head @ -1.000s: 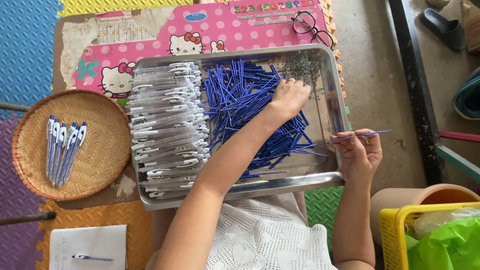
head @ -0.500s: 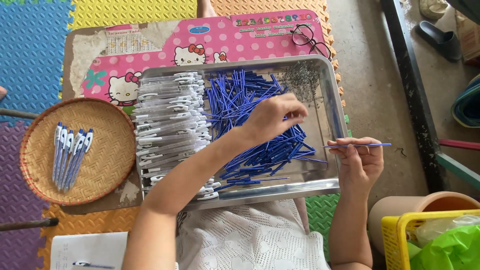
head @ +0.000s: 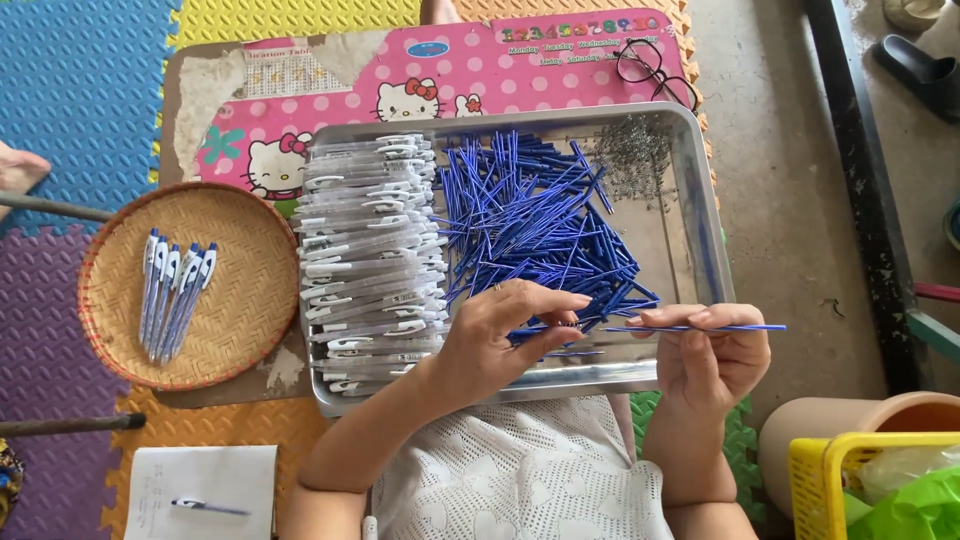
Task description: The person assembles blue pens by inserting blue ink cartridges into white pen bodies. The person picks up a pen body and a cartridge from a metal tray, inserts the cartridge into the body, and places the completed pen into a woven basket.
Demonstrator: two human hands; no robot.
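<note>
A metal tray (head: 704, 210) lies in front of me. Inside it are a stack of clear pen barrels (head: 368, 250) on the left, a heap of blue ink refills (head: 535, 215) in the middle and small metal springs (head: 632, 150) at the far right corner. My right hand (head: 712, 355) pinches one blue refill (head: 735, 327) held level over the tray's near right corner. My left hand (head: 500, 335) hovers over the near end of the refill heap with fingertips pinched together beside the refill's left end; whether a spring sits between them I cannot tell.
A round woven basket (head: 240, 300) at the left holds several finished blue-and-white pens (head: 175, 292). Eyeglasses (head: 652, 72) rest on the pink cartoon board (head: 480, 70). A paper sheet with a pen (head: 195, 490) lies at lower left. A yellow crate (head: 880, 485) and a clay pot (head: 850, 420) stand at lower right.
My left hand has drawn back from the far right of the tray to the near edge, close to my right hand. The right hand keeps holding the refill level.
</note>
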